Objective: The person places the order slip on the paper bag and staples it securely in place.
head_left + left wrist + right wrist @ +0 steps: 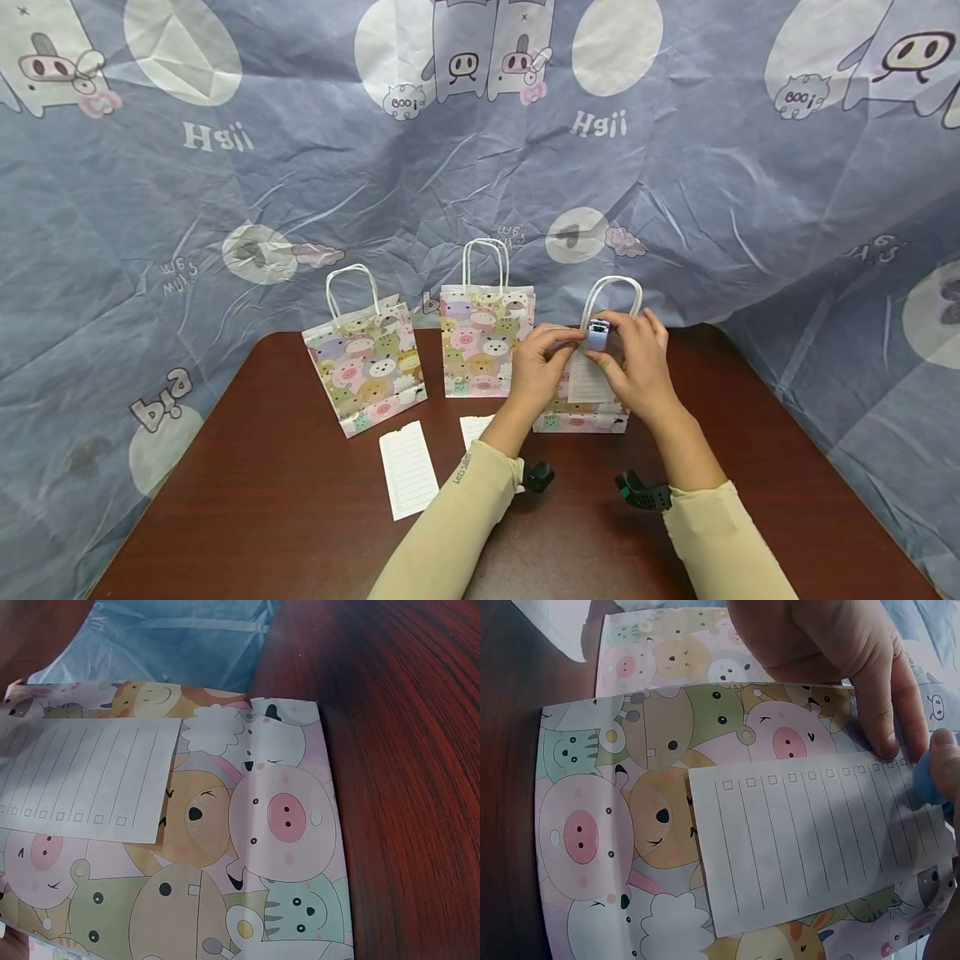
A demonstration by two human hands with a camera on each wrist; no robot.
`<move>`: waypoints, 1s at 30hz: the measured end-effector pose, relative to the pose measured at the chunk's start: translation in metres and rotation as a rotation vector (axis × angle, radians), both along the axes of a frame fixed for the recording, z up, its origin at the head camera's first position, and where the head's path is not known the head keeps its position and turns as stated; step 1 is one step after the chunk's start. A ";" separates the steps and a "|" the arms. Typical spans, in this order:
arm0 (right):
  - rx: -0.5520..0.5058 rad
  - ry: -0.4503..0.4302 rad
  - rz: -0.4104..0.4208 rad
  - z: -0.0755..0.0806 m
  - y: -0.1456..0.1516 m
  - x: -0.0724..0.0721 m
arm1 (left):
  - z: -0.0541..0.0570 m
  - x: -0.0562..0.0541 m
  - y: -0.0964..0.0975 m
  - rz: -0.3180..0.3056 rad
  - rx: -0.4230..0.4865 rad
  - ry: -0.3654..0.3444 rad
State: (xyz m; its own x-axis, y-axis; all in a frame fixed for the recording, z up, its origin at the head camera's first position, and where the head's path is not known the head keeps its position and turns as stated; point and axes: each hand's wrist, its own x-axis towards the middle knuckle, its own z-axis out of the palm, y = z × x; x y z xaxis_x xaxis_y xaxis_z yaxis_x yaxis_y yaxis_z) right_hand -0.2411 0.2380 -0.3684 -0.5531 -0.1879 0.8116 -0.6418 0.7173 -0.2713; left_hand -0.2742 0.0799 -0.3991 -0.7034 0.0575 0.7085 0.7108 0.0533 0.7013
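Note:
A small blue mini stapler (597, 335) is pinched between the thumb and fingers of my right hand (639, 362) at the top edge of the rightmost animal-print paper gift bag (581, 422). A lined checklist sheet (810, 832) with a column of small boxes lies against the bag's front, its upper end at the stapler. My left hand (534, 364) pinches the upper edge of the sheet and bag from the left side. In the left wrist view the sheet (90, 780) lies over the bag's print, with its top end out of frame.
Two matching gift bags, one tilted at the left (365, 367) and one in the middle (487, 342), stand at the back of the brown table (300, 517). A checklist sheet (409, 471) lies in front of them, and another (474, 428) sits partly under my left forearm. A patterned blue cloth (420, 183) hangs behind.

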 end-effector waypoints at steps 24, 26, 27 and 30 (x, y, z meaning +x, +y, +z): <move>-0.581 0.021 0.368 0.012 0.011 0.032 | -0.002 0.000 -0.003 -0.012 -0.018 -0.035; -0.702 0.019 0.423 0.013 0.013 0.034 | -0.001 0.000 -0.003 -0.020 -0.011 -0.038; -0.761 0.016 0.444 0.014 0.015 0.034 | -0.001 0.000 -0.003 -0.025 -0.007 -0.039; -0.883 0.000 0.442 0.013 0.024 0.033 | 0.000 -0.001 -0.004 -0.027 -0.009 -0.034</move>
State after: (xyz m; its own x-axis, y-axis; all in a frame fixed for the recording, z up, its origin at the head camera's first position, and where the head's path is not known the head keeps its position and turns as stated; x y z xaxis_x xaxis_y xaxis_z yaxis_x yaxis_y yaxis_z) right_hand -0.2085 0.2617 -0.3557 -0.5789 0.2962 0.7597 -0.8033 -0.0471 -0.5938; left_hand -0.2752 0.0757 -0.3987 -0.7252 0.0830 0.6835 0.6878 0.0402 0.7248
